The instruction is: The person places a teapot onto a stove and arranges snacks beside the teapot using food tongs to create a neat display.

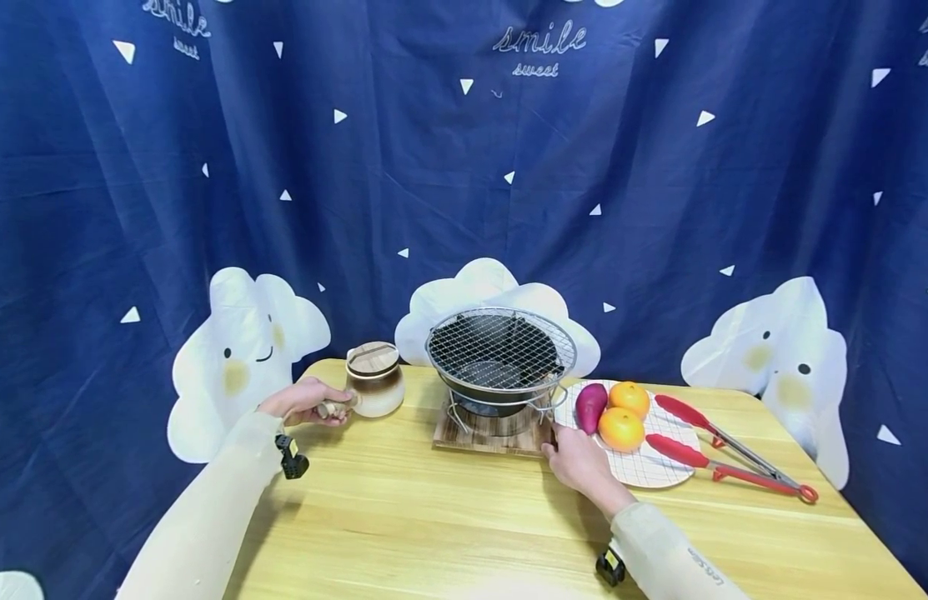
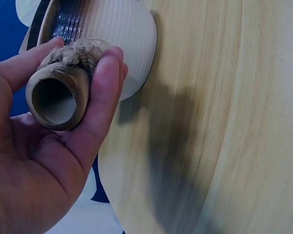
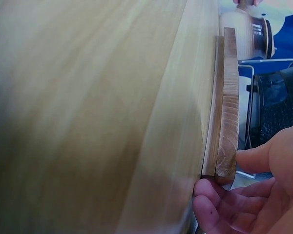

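Note:
At the left of the table, my left hand [image 1: 313,402] holds the hollow wooden handle [image 2: 83,80] of a brown and cream ceramic pot [image 1: 379,398]. The pot stands upright with a wooden lid [image 1: 373,358] on it. Its handle has twine wound round it in the left wrist view. My right hand [image 1: 579,461] pinches the near right corner of a wooden board [image 3: 230,102], thumb on its top and fingers at its lower edge. On the board stands a round black tabletop grill [image 1: 479,400] with a wire mesh [image 1: 501,342] on top.
Right of the grill, a white checked plate [image 1: 662,475] holds a purple sweet potato [image 1: 590,407] and two oranges [image 1: 622,429]. Red-tipped tongs [image 1: 764,479] lie spread, partly over the plate. A blue curtain [image 1: 464,167] hangs behind the wooden table [image 1: 403,533].

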`<state>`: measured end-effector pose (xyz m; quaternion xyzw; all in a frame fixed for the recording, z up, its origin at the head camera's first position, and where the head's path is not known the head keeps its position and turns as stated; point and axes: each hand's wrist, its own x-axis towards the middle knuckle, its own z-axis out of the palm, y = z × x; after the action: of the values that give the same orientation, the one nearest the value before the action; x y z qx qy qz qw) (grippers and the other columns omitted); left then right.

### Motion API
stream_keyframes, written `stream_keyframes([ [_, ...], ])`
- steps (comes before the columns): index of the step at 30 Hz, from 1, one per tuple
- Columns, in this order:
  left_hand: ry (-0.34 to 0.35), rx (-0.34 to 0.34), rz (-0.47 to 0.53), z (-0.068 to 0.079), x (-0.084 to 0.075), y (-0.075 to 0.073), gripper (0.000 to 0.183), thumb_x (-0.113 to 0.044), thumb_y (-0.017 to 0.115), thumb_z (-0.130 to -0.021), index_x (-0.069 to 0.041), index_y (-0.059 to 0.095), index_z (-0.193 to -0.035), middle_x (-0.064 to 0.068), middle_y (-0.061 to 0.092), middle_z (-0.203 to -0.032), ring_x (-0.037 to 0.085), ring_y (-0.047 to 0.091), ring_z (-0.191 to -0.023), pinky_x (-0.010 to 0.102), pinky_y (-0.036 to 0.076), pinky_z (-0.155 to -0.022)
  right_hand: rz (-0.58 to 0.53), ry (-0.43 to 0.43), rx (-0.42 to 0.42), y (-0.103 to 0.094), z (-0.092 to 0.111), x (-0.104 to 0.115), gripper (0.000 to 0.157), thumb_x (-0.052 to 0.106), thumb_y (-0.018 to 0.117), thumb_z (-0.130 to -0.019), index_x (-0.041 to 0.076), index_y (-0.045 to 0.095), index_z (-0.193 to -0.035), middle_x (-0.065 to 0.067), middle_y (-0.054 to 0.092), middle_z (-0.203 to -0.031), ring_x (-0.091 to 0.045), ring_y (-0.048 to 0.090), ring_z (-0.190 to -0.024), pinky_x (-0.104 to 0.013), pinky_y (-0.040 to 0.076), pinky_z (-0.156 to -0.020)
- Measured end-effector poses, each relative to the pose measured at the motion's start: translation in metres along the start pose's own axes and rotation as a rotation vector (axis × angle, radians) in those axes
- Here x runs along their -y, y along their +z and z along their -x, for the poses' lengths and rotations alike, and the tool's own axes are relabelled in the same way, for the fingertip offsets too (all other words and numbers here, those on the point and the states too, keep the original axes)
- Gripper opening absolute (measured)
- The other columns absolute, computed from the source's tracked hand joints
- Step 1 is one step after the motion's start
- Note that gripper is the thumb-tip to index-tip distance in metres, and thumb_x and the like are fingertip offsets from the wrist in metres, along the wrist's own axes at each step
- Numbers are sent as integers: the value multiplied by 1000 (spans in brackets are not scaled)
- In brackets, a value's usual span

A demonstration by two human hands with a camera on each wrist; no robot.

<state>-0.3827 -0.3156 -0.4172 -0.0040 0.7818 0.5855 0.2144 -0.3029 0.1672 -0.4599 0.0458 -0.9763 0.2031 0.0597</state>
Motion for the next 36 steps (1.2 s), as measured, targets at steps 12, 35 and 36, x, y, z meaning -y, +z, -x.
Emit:
stream_keyframes([
  [12, 5, 15, 41, -2, 2, 0, 38, -13, 65, -98, 18, 61, -120, 20, 74, -96, 20, 74, -78, 28, 64, -71, -7, -5, -6, 2, -1, -1, 18, 25, 69, -92, 9, 66, -101, -10, 64, -85, -25, 57, -72, -40, 46, -55],
  [35, 43, 1, 89, -1, 4, -4, 36, -10, 64, -97, 18, 59, -119, 22, 73, -100, 21, 74, -78, 31, 64, -76, 12, -18, -24, -2, 1, -1, 17, 27, 70, -92, 13, 66, -100, -9, 63, -82, -26, 56, -71, -42, 46, -57],
  [36, 43, -2, 92, -2, 4, -4, 35, -10, 64, -97, 18, 59, -118, 23, 73, -100, 20, 74, -77, 31, 64, -76, 17, -25, -30, -2, 2, -1, 16, 26, 71, -92, 13, 66, -99, -9, 63, -81, -27, 56, -71, -43, 46, -58],
])
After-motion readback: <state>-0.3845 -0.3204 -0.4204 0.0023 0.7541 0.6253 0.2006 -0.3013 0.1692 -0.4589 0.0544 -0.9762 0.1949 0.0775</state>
